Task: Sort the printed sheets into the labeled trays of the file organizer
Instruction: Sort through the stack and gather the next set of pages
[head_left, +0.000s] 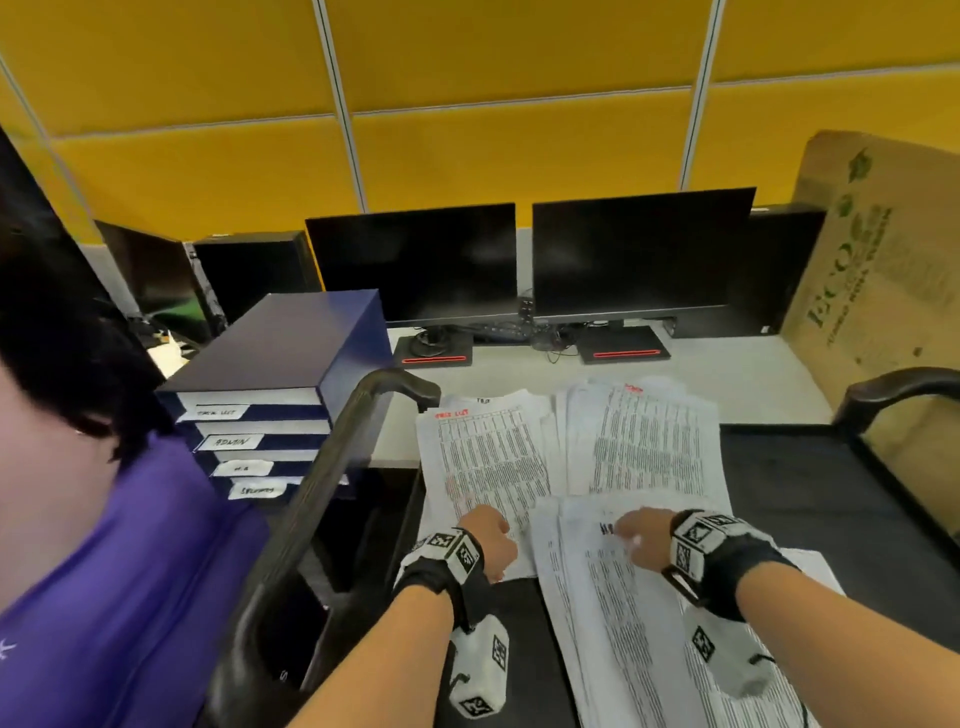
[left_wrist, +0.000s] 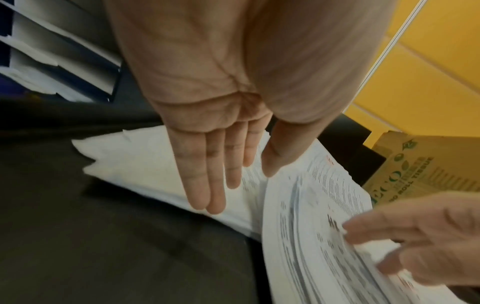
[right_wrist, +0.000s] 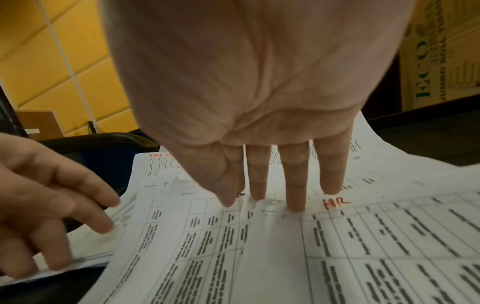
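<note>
The blue file organizer (head_left: 291, 358) stands at the left, its stacked trays carrying white handwritten labels (head_left: 231, 442). Printed sheets lie fanned in piles on a black seat (head_left: 810, 499): a left pile (head_left: 483, 457) headed in red, a far right pile (head_left: 644, 441), and a near pile (head_left: 623, 623). My left hand (left_wrist: 241, 191) is over the left pile's near edge with straight fingers and holds nothing. My right hand (right_wrist: 262, 203) presses straight fingertips (right_wrist: 296, 205) on the near pile's top sheet (right_wrist: 285, 257), beside a red "HR" mark (right_wrist: 335, 202).
Two dark monitors (head_left: 519, 260) stand at the back of the white desk (head_left: 727, 374). A cardboard box (head_left: 883, 291) leans at the right. Black armrests (head_left: 363, 415) flank the sheets. A person in a purple shirt (head_left: 104, 571) is close on the left.
</note>
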